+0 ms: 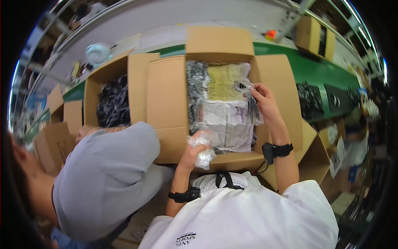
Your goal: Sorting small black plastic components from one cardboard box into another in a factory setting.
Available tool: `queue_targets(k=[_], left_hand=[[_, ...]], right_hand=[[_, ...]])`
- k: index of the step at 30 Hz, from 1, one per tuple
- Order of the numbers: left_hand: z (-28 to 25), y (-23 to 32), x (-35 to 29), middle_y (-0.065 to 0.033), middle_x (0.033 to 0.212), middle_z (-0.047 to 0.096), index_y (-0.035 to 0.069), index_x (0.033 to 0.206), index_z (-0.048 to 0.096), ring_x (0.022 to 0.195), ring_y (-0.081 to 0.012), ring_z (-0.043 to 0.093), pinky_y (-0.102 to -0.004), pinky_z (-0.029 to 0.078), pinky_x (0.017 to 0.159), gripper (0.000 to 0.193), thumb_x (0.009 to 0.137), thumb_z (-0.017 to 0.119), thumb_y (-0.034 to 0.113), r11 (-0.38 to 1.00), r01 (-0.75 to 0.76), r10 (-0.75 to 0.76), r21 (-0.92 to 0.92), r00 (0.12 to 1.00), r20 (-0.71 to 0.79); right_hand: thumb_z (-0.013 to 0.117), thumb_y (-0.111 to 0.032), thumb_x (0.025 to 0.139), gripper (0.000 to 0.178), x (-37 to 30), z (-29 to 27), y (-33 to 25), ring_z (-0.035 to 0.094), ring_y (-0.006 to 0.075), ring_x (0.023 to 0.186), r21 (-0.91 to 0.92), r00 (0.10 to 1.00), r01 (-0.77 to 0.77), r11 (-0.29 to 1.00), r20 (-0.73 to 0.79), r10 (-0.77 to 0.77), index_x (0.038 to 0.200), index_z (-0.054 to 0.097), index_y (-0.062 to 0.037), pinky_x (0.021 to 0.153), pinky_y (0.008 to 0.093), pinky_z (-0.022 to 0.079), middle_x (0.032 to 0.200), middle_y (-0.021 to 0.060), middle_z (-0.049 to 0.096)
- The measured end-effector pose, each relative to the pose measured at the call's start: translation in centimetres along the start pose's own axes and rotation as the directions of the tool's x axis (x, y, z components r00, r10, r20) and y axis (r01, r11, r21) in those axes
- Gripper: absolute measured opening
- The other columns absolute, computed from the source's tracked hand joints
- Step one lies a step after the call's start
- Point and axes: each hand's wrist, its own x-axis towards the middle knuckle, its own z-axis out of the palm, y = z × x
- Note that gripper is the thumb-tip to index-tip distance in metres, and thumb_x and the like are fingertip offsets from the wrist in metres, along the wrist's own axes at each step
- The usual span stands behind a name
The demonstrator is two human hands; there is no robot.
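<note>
An open cardboard carton [168, 110] stands in front of me with its flaps folded out. Inside it lie flat plastic-wrapped packets, a yellowish one [224, 85] at the back and a whitish printed one [228, 124] nearer me. Dark, shiny plastic packaging [195, 85] lines its left side. My left hand [190, 154], at the carton's near edge, is closed around a crumpled clear plastic bag [204, 159]. Over the right side of the carton, my right hand [266, 101] pinches a clear plastic bag [254, 111] with something dark in it.
Close at my left, a person in a grey shirt [99, 170] leans by another open carton [137, 83] of black plastic-wrapped goods. Black packages [309, 99] lie on the green bench [286, 68] to the right. A light-blue fan [98, 54] stands at the back left.
</note>
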Motion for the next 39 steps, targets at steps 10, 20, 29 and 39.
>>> queue_targets(k=[10, 20, 29, 39], left_hand=[[14.8, -1.4, 5.0, -0.0049, 0.107, 0.065, 0.0, 0.123, 0.061, 0.096, -0.0078, 0.056, -0.0254, 0.047, 0.082, 0.039, 0.088, 0.07, 0.013, 0.869, -0.333, 0.11, 0.365, 0.851, 0.514], [28.8, -15.0, 1.7, -0.0006, 0.093, 0.066, 0.0, 0.112, 0.064, 0.08, -0.0075, 0.06, -0.0246, 0.049, 0.073, 0.028, 0.088, 0.072, 0.013, 0.841, -0.057, -0.381, 0.538, 0.643, 0.665], [38.9, -27.8, 2.0, -0.0008, 0.08, 0.063, 0.001, 0.096, 0.064, 0.072, -0.0084, 0.058, -0.0267, 0.048, 0.064, 0.01, 0.089, 0.065, 0.008, 0.811, -0.058, -0.425, 0.582, 0.625, 0.655], [40.5, -35.4, 5.2, -0.0184, 0.078, 0.066, -0.001, 0.087, 0.064, 0.077, -0.033, 0.066, -0.0401, 0.05, 0.069, 0.019, 0.079, 0.065, 0.016, 0.308, -0.596, -0.416, 0.742, 0.617, 0.668]], right_hand=[[0.061, -0.021, 0.095, 0.036, -19.7, -7.4, -5.0, 0.066, 0.0166, 0.073, 0.378, 0.992, -0.119, 0.918, 0.013, 0.123, 0.12, 0.056, 0.004, 0.065, 0.0262, 0.056, 0.091, 0.0173, 0.067], [0.057, -0.018, 0.098, 0.036, -37.0, -19.5, 1.0, 0.062, 0.0205, 0.073, 0.611, 0.913, 0.29, 0.736, -0.407, -0.022, 0.124, 0.05, 0.006, 0.068, 0.029, 0.055, 0.094, 0.019, 0.063], [0.058, -0.026, 0.1, 0.032, -46.2, -29.5, 4.9, 0.067, 0.0111, 0.074, 0.396, 0.661, 0.389, 0.831, -0.749, 0.048, 0.113, 0.062, 0.0025, 0.065, 0.0242, 0.056, 0.085, 0.0085, 0.069], [0.058, -0.007, 0.097, 0.026, -49.5, -37.3, 8.9, 0.065, 0.0137, 0.098, 0.296, 0.401, 0.432, 0.852, -0.909, 0.113, 0.12, 0.06, 0.0036, 0.084, 0.0258, 0.053, 0.109, 0.0101, 0.066]])
